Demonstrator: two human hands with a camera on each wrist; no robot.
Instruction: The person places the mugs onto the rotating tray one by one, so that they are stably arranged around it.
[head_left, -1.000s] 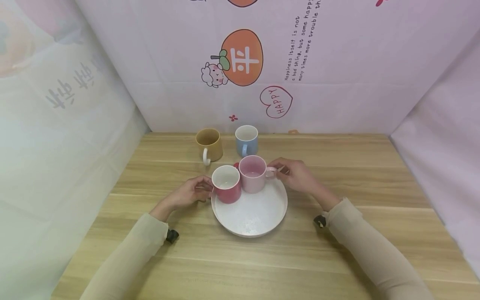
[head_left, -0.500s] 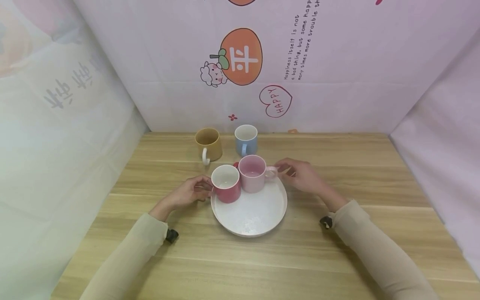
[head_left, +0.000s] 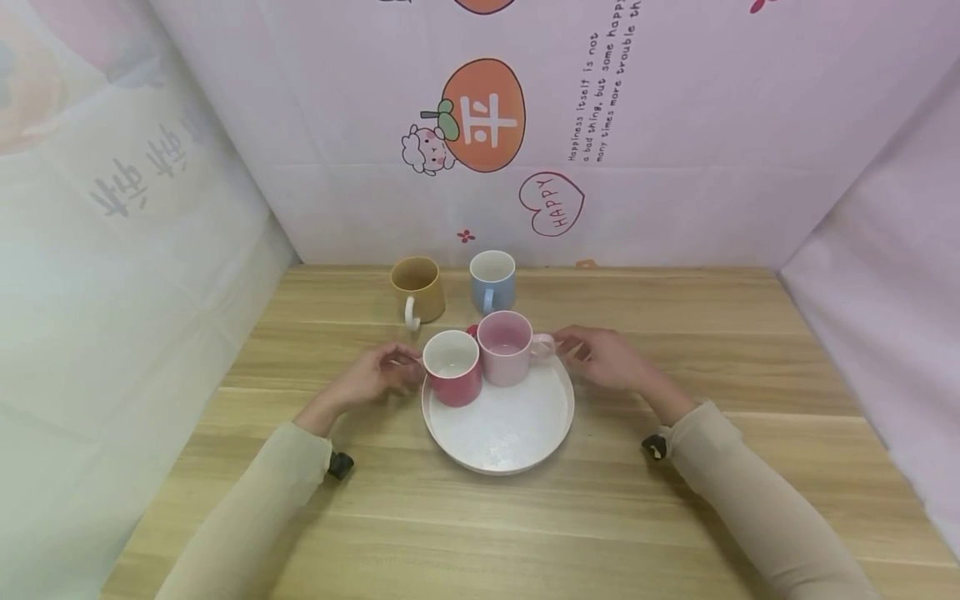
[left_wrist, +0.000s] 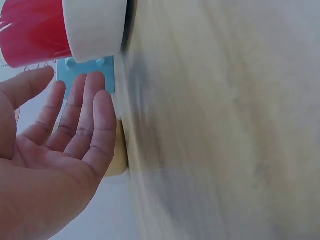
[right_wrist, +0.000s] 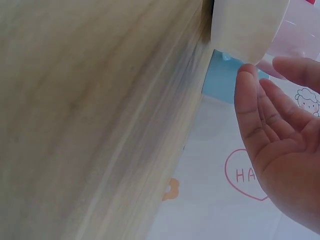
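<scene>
On a round white tray (head_left: pixel 510 433) stand a red mug (head_left: pixel 459 387) with a white inside and a pink mug (head_left: pixel 506 368), side by side. My left hand (head_left: pixel 372 377) is at the tray's left edge beside the red mug; in the left wrist view its fingers (left_wrist: pixel 103 117) are extended and hold nothing. At the right, my right hand (head_left: pixel 603 358) is close to the pink mug's handle, its fingers loosely bent. The right wrist view puts the index fingertip (right_wrist: pixel 246 72) just by the tray's wall; whether it touches cannot be told.
Behind the tray stand a mustard mug (head_left: pixel 427 302) with a white handle and a light blue mug (head_left: pixel 504 293). The wooden table (head_left: pixel 465 533) ends at a printed white cloth (head_left: pixel 360 200) at the back, with cloth at both sides too.
My right hand has drawn off the pink mug's handle, slightly right and toward me. My left hand has shifted a little up and left, its fingers spreading. Mugs and tray stay put.
</scene>
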